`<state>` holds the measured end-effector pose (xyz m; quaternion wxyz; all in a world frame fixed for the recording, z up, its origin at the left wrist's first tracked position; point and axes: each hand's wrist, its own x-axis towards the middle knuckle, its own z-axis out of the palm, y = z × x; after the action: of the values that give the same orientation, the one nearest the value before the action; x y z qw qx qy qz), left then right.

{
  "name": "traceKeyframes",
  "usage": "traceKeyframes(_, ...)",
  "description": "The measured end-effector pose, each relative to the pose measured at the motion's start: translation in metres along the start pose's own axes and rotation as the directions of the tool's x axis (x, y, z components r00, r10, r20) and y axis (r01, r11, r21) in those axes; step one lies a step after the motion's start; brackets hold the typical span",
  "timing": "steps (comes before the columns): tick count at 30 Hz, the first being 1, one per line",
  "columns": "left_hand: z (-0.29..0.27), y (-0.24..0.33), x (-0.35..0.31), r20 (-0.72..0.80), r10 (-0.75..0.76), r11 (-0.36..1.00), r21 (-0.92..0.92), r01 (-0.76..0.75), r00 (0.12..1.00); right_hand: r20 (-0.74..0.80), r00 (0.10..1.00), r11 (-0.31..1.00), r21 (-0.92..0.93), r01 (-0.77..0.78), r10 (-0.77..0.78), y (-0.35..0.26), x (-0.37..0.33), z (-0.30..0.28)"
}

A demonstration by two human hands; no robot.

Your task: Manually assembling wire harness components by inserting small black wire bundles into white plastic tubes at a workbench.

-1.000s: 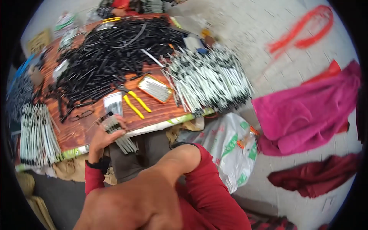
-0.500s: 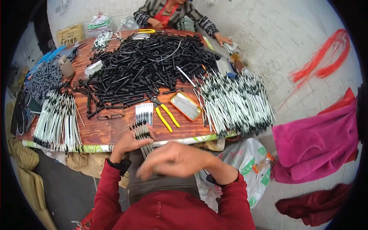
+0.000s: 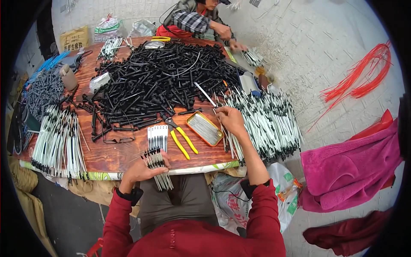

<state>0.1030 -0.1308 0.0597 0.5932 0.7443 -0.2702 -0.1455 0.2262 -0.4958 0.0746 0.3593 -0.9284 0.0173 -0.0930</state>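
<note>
My left hand (image 3: 139, 171) is closed round a small bundle of thin pale rods with black parts (image 3: 157, 159), held at the table's front edge. Just beyond it lies a row of flat white strips with dark narrow ends (image 3: 157, 132). My right hand (image 3: 232, 121) reaches across the table to the left edge of a large heap of white rods with black tips (image 3: 265, 120). Its fingers are pinched together there; what they hold is hidden. Between my hands lie yellow-handled pliers (image 3: 183, 139) and an orange-yellow tin of thin pale pins (image 3: 204, 128).
A broad pile of black plastic parts (image 3: 158, 77) covers the table's middle. Another heap of white rods (image 3: 60, 139) lies at left, with grey parts (image 3: 45, 92) behind. Across the table, a person (image 3: 192, 21) handles a bundle of rods (image 3: 252, 56). A pink cloth (image 3: 346, 165) hangs at right.
My right hand has moved from over my lap, beside my left hand, out to the rod heap on the right. The person opposite has leaned over and brought both hands toward their bundle.
</note>
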Motion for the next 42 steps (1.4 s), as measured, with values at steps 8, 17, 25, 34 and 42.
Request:
traceKeyframes(8, -0.002, -0.005, -0.004, 0.003, 0.003, 1.0, 0.006, -0.003, 1.0, 0.097, 0.994, 0.98, -0.194, -0.038, 0.058, 0.007, 0.028, 0.007)
traceKeyframes(17, 0.0, -0.007, -0.002, 0.027, -0.016, 0.989, -0.144, 0.02, 1.0, 0.224, 0.974, 1.0, 0.003, -0.022, 0.02, -0.01, 0.031, 0.012)
traceKeyframes(25, -0.001, -0.002, -0.002, 0.01, -0.043, 0.981, -0.191, 0.044, 0.999, 0.307, 0.94, 0.985, -0.043, 0.167, -0.146, -0.039, 0.011, 0.008)
traceKeyframes(34, -0.003, -0.011, -0.003, 0.015, 0.033, 0.998, -0.049, -0.032, 0.999, 0.165, 0.924, 0.797, -0.469, 0.381, -0.344, -0.043, -0.027, 0.045)
traceKeyframes(42, -0.002, -0.016, -0.003, 0.015, 0.045, 0.998, -0.039, -0.044, 0.999, 0.11, 0.976, 0.913, -0.345, 0.216, -0.189, -0.05, -0.029, 0.029)
